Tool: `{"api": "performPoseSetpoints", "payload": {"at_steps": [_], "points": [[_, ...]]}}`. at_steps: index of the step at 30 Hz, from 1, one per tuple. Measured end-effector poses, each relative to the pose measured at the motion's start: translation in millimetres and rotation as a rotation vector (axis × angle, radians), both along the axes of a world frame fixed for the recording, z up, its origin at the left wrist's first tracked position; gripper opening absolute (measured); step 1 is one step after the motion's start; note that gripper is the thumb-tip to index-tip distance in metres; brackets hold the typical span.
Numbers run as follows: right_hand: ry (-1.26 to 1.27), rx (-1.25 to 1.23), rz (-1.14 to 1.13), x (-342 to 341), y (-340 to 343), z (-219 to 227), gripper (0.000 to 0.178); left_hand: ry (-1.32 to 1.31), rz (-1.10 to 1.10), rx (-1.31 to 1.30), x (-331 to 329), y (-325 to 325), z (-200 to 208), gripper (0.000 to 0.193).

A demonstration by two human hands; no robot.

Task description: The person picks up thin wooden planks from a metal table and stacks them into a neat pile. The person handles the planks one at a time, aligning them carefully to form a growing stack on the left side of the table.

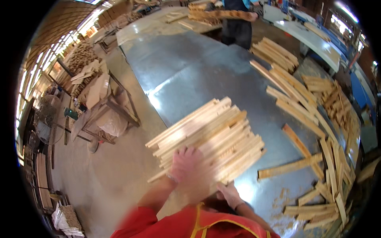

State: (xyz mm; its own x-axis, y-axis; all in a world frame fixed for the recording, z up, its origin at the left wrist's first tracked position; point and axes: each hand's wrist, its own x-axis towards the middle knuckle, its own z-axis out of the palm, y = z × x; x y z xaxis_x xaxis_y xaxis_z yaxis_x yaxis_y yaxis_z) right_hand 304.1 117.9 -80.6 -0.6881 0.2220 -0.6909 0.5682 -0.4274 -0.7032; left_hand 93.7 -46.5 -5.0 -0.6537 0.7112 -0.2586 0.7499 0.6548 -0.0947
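A layer of pale wooden strips (206, 137) lies side by side on a metal-topped table, its left ends overhanging the table's edge. My left hand (185, 163) is at the near left end of the strips, fingers curled over them; its lower part is smeared by motion. One strip (158, 175) sticks out to the left beyond that hand. At the near side of the layer, my right hand (230, 195) is closed around the edge of the strips, with its thumb side up. Some of its fingers are hidden.
The metal table (186, 63) stretches away ahead. Loose wooden strips (293, 166) and offcuts (311, 212) lie along its right side. Across the table, another person (237, 23) handles a wooden piece. A wooden stand (105, 105) and a fan (47, 115) are on the left.
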Motion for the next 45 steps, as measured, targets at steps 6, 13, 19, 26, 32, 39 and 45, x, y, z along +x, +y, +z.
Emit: {"api": "performPoseSetpoints", "payload": {"at_steps": [6, 13, 19, 26, 32, 39, 45], "points": [[-0.164, -0.001, -0.205, -18.7, 38.7, 11.6, 0.059, -0.028, -0.136, 0.167, -26.3, -2.4, 17.5, 0.095], [0.642, 1.168, 0.546, -75.2, 58.8, -67.6, 0.025, -0.038, -0.147, 0.349, -108.9, 2.4, -16.3, 0.085], [0.196, 0.522, 0.318, -256.5, 28.5, -43.2, 0.026, 0.014, -0.173, 0.468, -265.8, -24.6, -51.9, 0.091], [0.170, 0.812, 0.296, -381.0, 39.0, -8.1, 0.054, -0.017, -0.025, 0.311, -411.8, -39.0, -57.4, 0.105], [-0.499, 0.997, -0.244, -217.3, 176.4, 78.5, 0.041, 0.046, 0.095, 0.183, -415.3, -60.5, -54.8, 0.110], [-1.027, 0.974, -0.733, 22.5, 187.7, -16.6, 0.074, 0.166, -0.278, 0.383, -276.8, 41.3, -75.3, 0.106], [-0.359, 0.765, -0.273, -36.9, 160.2, 36.2, 0.092, -0.281, -0.565, 0.285, -95.4, 177.8, -81.7, 0.098]]}}
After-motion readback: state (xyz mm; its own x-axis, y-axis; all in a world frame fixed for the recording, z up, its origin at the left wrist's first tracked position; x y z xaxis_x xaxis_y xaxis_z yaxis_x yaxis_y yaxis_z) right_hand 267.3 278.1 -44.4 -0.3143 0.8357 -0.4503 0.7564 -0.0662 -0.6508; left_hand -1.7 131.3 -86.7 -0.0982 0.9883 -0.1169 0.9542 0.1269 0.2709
